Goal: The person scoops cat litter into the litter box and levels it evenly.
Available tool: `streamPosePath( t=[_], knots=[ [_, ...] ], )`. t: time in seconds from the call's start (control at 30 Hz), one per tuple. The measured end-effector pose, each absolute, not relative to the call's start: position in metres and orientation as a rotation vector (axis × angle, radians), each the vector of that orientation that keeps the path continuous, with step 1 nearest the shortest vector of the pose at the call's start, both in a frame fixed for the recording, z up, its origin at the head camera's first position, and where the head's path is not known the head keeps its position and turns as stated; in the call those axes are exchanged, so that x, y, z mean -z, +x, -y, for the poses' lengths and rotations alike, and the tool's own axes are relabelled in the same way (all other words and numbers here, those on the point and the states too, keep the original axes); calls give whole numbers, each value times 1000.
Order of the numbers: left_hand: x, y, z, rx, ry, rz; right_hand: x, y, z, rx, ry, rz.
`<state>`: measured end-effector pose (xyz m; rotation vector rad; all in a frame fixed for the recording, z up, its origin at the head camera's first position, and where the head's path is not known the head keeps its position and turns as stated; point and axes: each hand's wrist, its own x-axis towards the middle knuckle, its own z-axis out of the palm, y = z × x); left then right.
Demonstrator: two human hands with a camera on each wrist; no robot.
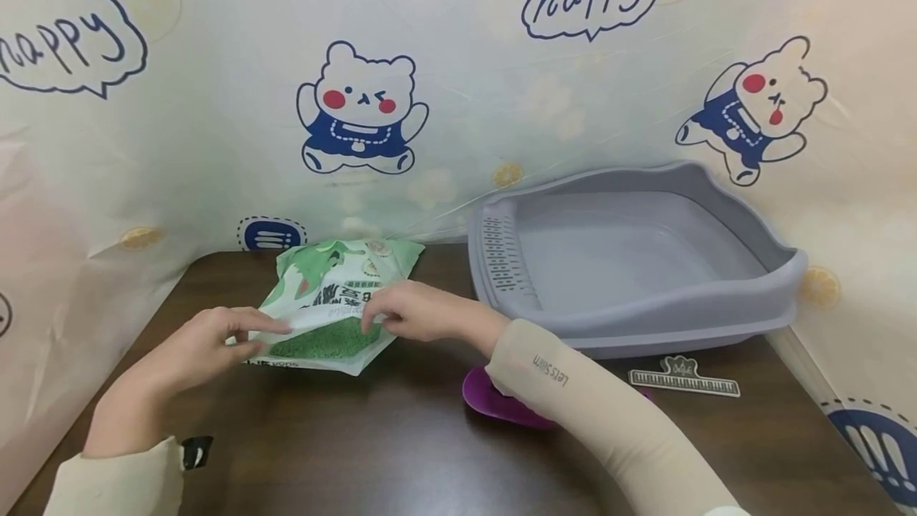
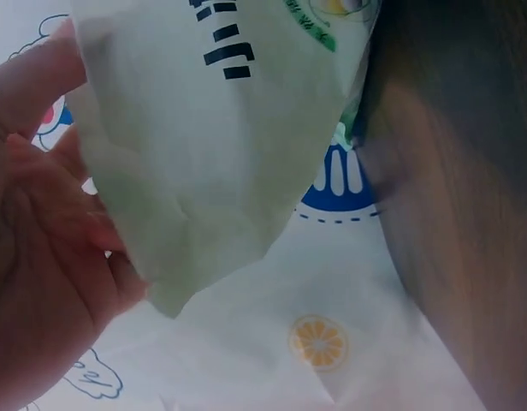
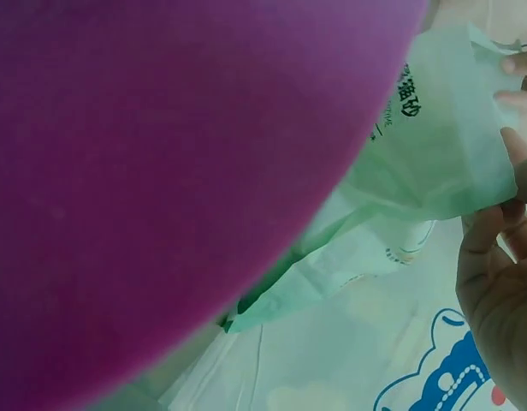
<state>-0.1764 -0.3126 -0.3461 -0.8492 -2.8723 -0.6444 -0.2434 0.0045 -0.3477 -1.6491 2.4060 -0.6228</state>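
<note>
A green and white bag (image 1: 329,301) with green granules showing through its window lies flat on the dark brown table (image 1: 358,444). My left hand (image 1: 247,337) pinches the bag's near left corner between thumb and fingers. In the left wrist view that hand (image 2: 32,257) holds the pale bag corner (image 2: 212,171) lifted off the table. My right hand (image 1: 377,318) grips the same near edge, further right, with curled fingers. The right wrist view shows these fingers (image 3: 503,282) on the bag's edge (image 3: 426,163).
A grey litter tray (image 1: 645,325) with a raised rim stands at the right. A purple scoop (image 1: 494,403) lies under my right forearm and fills the right wrist view (image 3: 161,171). A flat toothed clip (image 1: 684,378) lies before the tray. Cartoon-printed sheeting (image 1: 444,102) walls the table.
</note>
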Motion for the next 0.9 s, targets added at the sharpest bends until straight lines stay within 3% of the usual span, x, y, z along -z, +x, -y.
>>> streamPosePath(
  t=[0.43,0.9],
  knots=[
    [345,-177,310,476,-831,3009,337,-249,-21,570,-1674,-2641],
    [335,-174,268,473,-787,2937,331,-268,-39,712,-1407,-2894]
  ],
)
